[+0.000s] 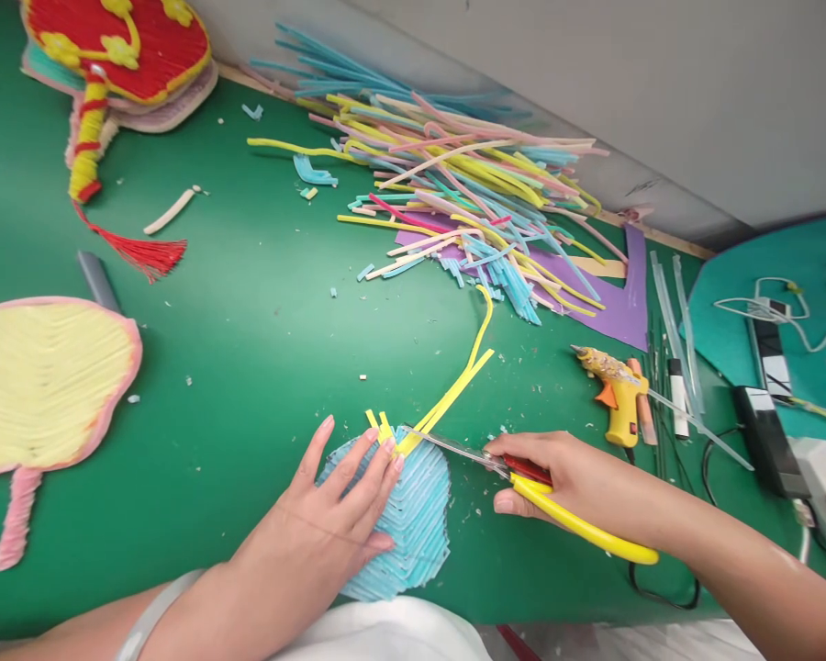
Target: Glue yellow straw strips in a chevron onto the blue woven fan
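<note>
A leaf-shaped panel of light blue pipe cleaners [419, 514] lies on the green table near its front edge. My left hand [344, 505] rests flat across it, fingers stretched out, with the fingertips pressing on yellow pipe cleaners [452, 397] at the panel's top. These yellow strands run up and right past the panel, and short yellow ends stick out on the left. My right hand [547, 473] is closed on scissors [578, 523] with yellow and red handles. Their blades reach left to the yellow strands at the panel's upper edge; the tips' exact contact is hard to make out.
Loose pipe cleaners [454, 165] are heaped at the back over purple foam [623, 303]. To the right lie a yellow glue gun [616, 390], glue sticks [678, 321] and a power strip [771, 450]. A pale yellow fan [48, 386] and a red fan [151, 55] lie left.
</note>
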### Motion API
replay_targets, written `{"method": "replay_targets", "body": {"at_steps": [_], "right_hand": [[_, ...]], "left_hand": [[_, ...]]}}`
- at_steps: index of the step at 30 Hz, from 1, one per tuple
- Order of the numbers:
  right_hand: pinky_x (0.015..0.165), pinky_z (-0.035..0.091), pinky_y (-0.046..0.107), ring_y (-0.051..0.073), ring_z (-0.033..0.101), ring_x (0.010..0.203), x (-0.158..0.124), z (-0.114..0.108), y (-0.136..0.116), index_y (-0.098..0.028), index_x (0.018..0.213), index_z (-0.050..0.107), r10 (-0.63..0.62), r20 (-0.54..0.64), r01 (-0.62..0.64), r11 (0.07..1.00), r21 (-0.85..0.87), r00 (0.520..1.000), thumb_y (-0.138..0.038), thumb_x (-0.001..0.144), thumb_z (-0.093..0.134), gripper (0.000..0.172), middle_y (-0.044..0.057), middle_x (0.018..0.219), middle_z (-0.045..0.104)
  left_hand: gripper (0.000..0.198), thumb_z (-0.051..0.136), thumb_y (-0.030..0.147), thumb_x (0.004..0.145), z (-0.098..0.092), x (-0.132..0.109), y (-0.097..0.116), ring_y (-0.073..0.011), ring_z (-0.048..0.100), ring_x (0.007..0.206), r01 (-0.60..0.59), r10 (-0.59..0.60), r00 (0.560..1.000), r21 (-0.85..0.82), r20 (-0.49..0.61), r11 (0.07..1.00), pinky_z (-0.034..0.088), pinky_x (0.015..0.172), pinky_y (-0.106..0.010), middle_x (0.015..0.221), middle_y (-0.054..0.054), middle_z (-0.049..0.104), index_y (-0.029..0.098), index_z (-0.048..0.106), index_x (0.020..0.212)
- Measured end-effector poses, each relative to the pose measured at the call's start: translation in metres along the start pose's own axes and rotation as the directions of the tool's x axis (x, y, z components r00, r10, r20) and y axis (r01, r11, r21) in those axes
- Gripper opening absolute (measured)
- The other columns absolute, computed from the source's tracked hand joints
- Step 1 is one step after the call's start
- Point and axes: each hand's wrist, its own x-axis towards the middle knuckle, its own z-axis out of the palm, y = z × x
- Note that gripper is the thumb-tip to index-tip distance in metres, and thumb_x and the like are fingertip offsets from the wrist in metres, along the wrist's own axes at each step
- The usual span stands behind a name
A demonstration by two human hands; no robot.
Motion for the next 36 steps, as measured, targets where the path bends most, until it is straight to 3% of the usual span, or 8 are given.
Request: {"method": "replay_targets", "body": {"at_steps": [11,18,36], "right_hand": [[0.065,0.040,0.026,0.016,0.052,0.071,0.0018,0.0005,0.0021,-0.023,0.102,0.065,-0.040,-0.019,0.039,0.998,-0.042,0.999,-0.065,0.085,0.058,0.046,0.001,0.085,0.064],[0.064,0.043,0.027,0.017,0.056,0.068,0.0022,0.0024,0.0049,-0.024,0.104,0.068,-0.103,-0.110,0.096,0.993,-0.064,0.989,-0.061,0.083,0.063,0.043,0.004,0.082,0.067],[0.057,0.036,0.025,0.014,0.050,0.059,0.0070,0.0068,0.0087,-0.022,0.101,0.068,-0.122,-0.102,0.101,0.977,-0.189,0.987,-0.060,0.090,0.055,0.042,0.002,0.074,0.063]], "left_hand": [[0.052,0.045,0.057,0.097,0.0004,-0.0002,0.0008,-0.0272,0.051,0.129,0.006,-0.006,1.000,0.001,0.017,1.000,-0.007,0.121,-0.059,0.133,-0.007,0.064,0.019,0.066,0.125],[0.051,0.046,0.055,0.098,0.0009,-0.0001,0.0009,-0.0268,0.051,0.128,0.021,-0.021,1.000,-0.032,0.007,0.999,-0.008,0.122,-0.056,0.132,-0.007,0.065,0.017,0.067,0.125],[0.051,0.046,0.057,0.097,0.0016,-0.0004,0.0018,-0.0266,0.051,0.129,0.015,-0.016,0.999,0.001,0.029,1.000,-0.006,0.122,-0.057,0.133,-0.007,0.065,0.020,0.067,0.125]]}}
